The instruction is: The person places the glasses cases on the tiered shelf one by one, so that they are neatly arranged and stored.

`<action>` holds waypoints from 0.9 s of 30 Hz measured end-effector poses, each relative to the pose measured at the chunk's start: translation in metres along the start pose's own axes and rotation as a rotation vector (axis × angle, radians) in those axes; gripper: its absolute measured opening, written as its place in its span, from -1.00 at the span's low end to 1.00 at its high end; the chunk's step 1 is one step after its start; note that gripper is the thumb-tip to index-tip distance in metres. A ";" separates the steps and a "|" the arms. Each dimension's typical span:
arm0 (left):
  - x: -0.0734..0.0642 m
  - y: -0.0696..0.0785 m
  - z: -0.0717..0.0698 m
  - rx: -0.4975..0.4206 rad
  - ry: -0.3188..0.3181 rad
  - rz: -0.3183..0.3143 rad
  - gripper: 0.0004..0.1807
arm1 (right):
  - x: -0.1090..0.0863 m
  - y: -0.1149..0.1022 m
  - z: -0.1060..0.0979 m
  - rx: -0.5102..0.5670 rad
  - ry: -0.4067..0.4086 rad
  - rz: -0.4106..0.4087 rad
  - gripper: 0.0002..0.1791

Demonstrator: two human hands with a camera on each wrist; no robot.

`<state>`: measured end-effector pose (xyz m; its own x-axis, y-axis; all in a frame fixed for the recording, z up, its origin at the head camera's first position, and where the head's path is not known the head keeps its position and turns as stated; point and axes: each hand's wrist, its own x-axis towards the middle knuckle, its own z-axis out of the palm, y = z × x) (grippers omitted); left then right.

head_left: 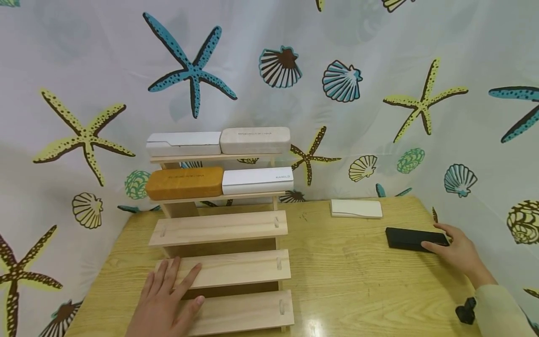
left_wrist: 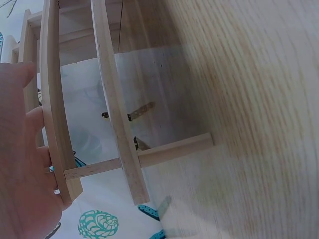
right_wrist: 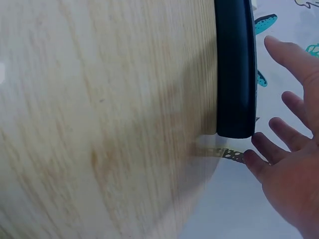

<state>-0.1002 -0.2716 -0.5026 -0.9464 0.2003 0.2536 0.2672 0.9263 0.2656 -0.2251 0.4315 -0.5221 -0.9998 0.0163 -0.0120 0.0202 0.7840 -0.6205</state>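
Observation:
A black oblong case [head_left: 406,238] lies on the table at the right. My right hand [head_left: 456,248] is at its right end, thumb on the near side and fingers beyond. In the right wrist view, the fingers of the right hand [right_wrist: 294,144] are spread beside the black case [right_wrist: 236,69], not curled round it. On the left, my left hand [head_left: 162,299] rests with straight, spread fingers on a lower step of the stepped wooden rack [head_left: 223,269]. The left wrist view has the left hand [left_wrist: 25,154] along the edge of a rack board [left_wrist: 54,99].
The rack's top step holds a white case [head_left: 184,143] and a cream case [head_left: 255,140]. Below them sit an orange-brown case [head_left: 185,183] and another white case [head_left: 258,180]. A flat white case [head_left: 356,208] lies on the table near the patterned curtain [head_left: 269,107].

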 end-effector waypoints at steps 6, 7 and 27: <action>0.001 0.000 0.001 0.007 0.015 0.015 -0.30 | 0.001 0.006 0.001 -0.006 -0.021 0.034 0.08; 0.001 0.000 0.000 0.009 0.017 0.018 -0.30 | 0.002 0.007 0.001 -0.002 -0.028 0.041 0.09; -0.001 0.000 0.001 0.025 0.029 0.026 -0.27 | 0.004 0.022 0.004 -0.069 -0.033 0.006 0.08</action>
<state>-0.0999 -0.2710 -0.5040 -0.9334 0.2155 0.2870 0.2868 0.9286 0.2355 -0.2282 0.4463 -0.5384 -0.9991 0.0020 -0.0421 0.0254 0.8248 -0.5648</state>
